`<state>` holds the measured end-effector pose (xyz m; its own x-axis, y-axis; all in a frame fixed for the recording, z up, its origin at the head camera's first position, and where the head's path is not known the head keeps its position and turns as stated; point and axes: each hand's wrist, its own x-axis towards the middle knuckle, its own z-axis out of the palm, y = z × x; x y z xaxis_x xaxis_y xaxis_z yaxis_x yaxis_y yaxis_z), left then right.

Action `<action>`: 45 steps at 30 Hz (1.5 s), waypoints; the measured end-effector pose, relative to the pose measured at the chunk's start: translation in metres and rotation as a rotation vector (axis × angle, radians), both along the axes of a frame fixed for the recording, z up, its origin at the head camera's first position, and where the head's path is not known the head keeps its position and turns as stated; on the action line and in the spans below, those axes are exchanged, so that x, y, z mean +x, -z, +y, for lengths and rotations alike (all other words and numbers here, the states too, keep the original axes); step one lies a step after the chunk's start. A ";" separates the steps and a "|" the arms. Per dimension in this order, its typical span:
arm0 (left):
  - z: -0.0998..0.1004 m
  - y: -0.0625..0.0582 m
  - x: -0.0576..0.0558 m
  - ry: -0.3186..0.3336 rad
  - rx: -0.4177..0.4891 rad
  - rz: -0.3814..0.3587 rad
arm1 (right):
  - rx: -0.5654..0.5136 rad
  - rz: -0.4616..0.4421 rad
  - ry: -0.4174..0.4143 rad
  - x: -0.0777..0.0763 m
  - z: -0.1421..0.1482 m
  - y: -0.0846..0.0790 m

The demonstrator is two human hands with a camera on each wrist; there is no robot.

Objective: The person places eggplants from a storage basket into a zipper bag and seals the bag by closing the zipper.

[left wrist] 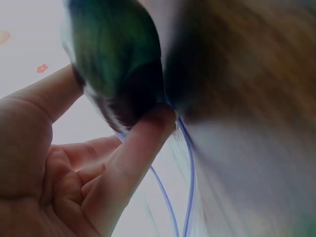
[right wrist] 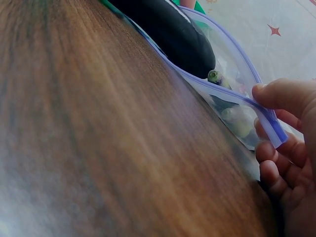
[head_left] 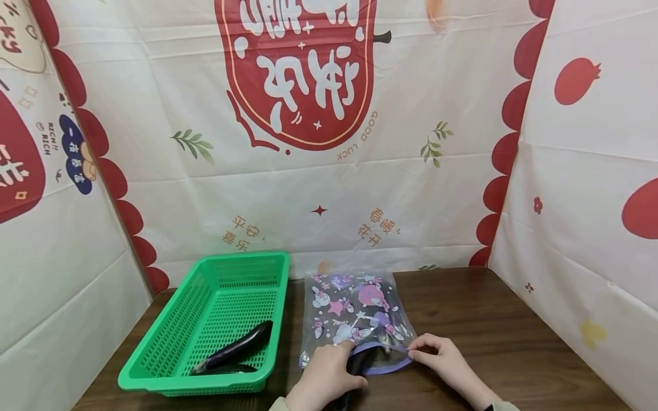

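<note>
The person's left hand (head_left: 329, 374) holds a dark eggplant (right wrist: 180, 44) between thumb and fingers, at the mouth of a clear printed bag (head_left: 336, 305) near the middle of the worktop (head_left: 462, 308). The eggplant's leading end is just within the gaping mouth, while its other end points toward the worktop's near edge. The right hand (head_left: 444, 361) pinches the purple zip strip (right wrist: 276, 129) between thumb and fingers at the right corner of the mouth. A small green stub (right wrist: 213, 76) shows beside the eggplant's tip; which eggplant it belongs to cannot be told. The bag lies flat beyond the hands, its closed end toward the worktop's far edge. To its left, near the worktop's left edge, stands a green basket (head_left: 284, 285). In the basket's near right corner lie two more eggplants: one (head_left: 241, 347) slants up toward the right wall, the other (head_left: 231, 369) lies close against it by the near wall. A white printed cloth (head_left: 319, 182) hangs behind the worktop's far edge.
</note>
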<state>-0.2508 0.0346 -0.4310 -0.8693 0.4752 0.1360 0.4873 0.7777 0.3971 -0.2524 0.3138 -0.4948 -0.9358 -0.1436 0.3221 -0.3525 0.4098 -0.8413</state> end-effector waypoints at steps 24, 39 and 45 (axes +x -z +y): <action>0.002 -0.002 0.006 -0.008 -0.083 0.003 | -0.038 -0.040 -0.030 0.003 -0.001 0.002; -0.007 -0.022 0.016 0.087 -0.168 0.010 | -0.031 0.022 -0.022 0.002 -0.001 0.000; -0.009 -0.030 0.024 0.161 -0.219 -0.023 | -0.029 0.024 -0.022 0.002 -0.001 -0.001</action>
